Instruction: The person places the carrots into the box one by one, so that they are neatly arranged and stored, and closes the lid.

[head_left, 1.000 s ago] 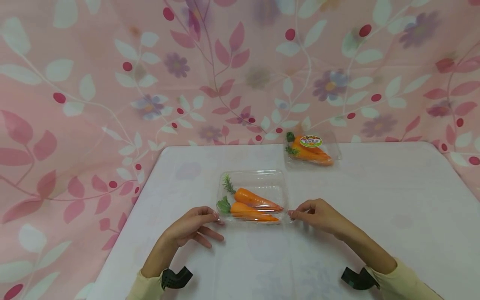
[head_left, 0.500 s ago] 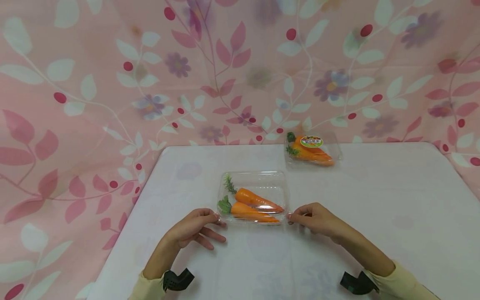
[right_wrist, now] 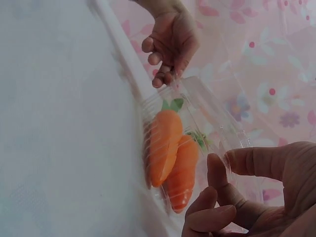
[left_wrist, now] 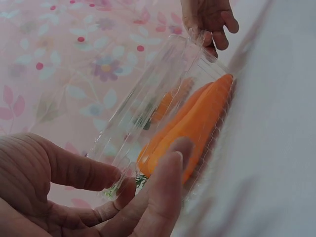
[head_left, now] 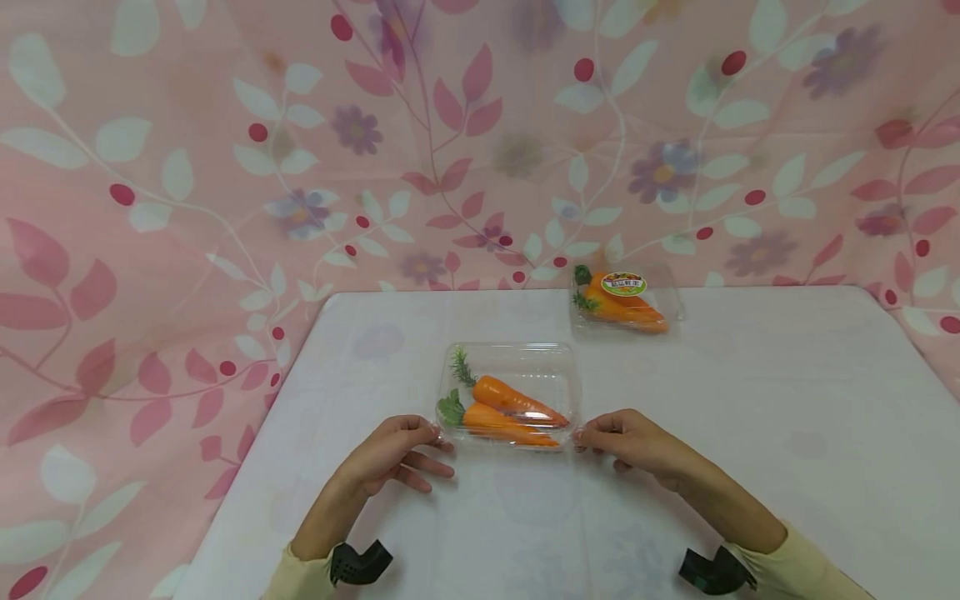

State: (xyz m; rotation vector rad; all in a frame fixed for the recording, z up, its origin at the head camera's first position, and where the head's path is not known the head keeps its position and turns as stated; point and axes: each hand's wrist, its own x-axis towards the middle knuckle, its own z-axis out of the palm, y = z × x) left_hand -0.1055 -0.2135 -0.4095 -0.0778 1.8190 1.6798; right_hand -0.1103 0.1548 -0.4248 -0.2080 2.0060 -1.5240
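A clear plastic clamshell box (head_left: 536, 367) lies on the white-covered table, its lid down over two orange carrots (head_left: 506, 423) with green tops. At its near left corner my left hand (head_left: 393, 454) pinches the rim between thumb and index finger, the other fingers spread below. My right hand (head_left: 633, 437) pinches the near right corner the same way. In the left wrist view the left thumb and fingers meet at the edge of the box (left_wrist: 148, 94) near the carrot tops. The right wrist view shows the right thumb and index finger on the rim by the carrot tips (right_wrist: 182, 197).
A second clear box (head_left: 667, 292) of carrots, with an oval label (head_left: 623, 284) on its lid, stands at the back of the table (head_left: 787, 375). Behind the table hangs a pink floral cloth (head_left: 480, 150). Dark wrist cameras (head_left: 362, 562) sit on both wrists.
The right hand has lowered slightly toward the near side. Both hands keep pinching the box corners, and the box has barely shifted in view.
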